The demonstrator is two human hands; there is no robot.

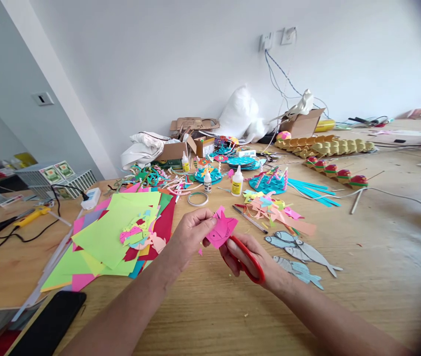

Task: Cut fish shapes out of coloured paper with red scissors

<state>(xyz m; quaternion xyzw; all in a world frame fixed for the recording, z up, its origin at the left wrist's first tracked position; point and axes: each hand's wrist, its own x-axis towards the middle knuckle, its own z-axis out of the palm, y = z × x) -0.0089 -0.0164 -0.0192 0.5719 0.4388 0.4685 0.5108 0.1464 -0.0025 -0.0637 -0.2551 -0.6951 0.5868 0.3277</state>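
Head view: left hand (195, 225) pinches a piece of pink paper (221, 230) between thumb and fingers at its left edge, the grip closed with no visible gap. Paper is raised above the tabletop (203, 306), between the two hands, with a fish outline, an eye and short dark strokes drawn on it. Right hand (247, 254) is wrapped around the red handles of the scissors (254, 271), just beside the paper's lower right edge; blades are hidden by paper and fingers, so their opening cannot be told. Main risk, judged: a cut straying across the drawn line, since the piece is small, held at one side only, and could flex or pivot under blade pressure. Second risk: a nick to the left fingertips, caused by how near they sit to the scissors, with the blade tips out of sight. Third: a tear or crease at the narrow pointed parts, if the paper is twisted while pinched or the blades fold it rather than shear it. Lesser concern: a dropped offcut could be lost among the coloured scraps (277, 210) beyond the right hand, near the pen (251, 220). Grey-blue paper fish (312, 253) lie flat right of the scissors; a sweeping forearm could shift or bend them.
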